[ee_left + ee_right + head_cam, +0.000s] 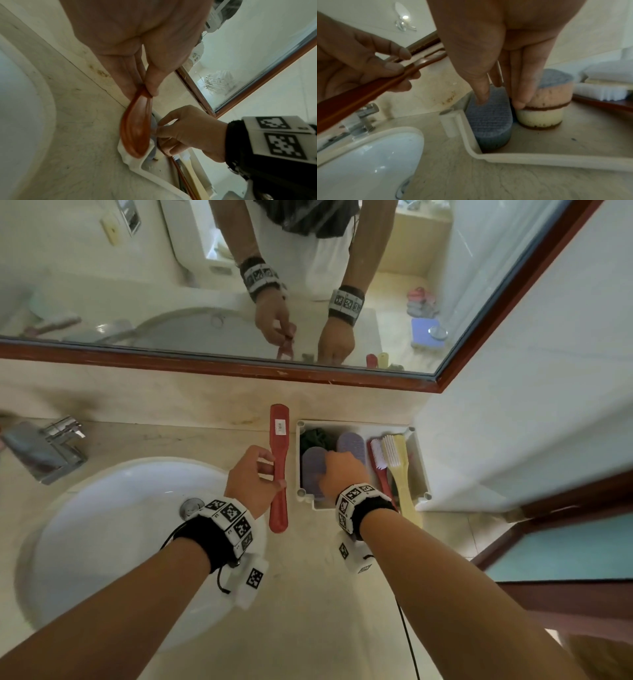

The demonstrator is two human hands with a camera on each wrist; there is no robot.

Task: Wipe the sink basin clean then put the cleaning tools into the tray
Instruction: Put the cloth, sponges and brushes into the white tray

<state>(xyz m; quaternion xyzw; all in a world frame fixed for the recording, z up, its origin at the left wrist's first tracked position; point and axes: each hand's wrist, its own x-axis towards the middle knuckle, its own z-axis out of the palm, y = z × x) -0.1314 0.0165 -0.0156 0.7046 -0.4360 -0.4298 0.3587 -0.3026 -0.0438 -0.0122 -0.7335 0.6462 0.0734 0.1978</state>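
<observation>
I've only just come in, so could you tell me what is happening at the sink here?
A person is at the sink. The left hand holds a long red tool above the counter, beside the tray. The right hand reaches into the tray and pinches a sponge. A second sponge, a dark cloth, a red brush and a yellow brush lie there too.

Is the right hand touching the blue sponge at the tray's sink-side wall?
Touching. The right wrist view shows a fingertip of the right hand pressed into the top of the blue sponge, thumb down beside it, inside the tray.
</observation>
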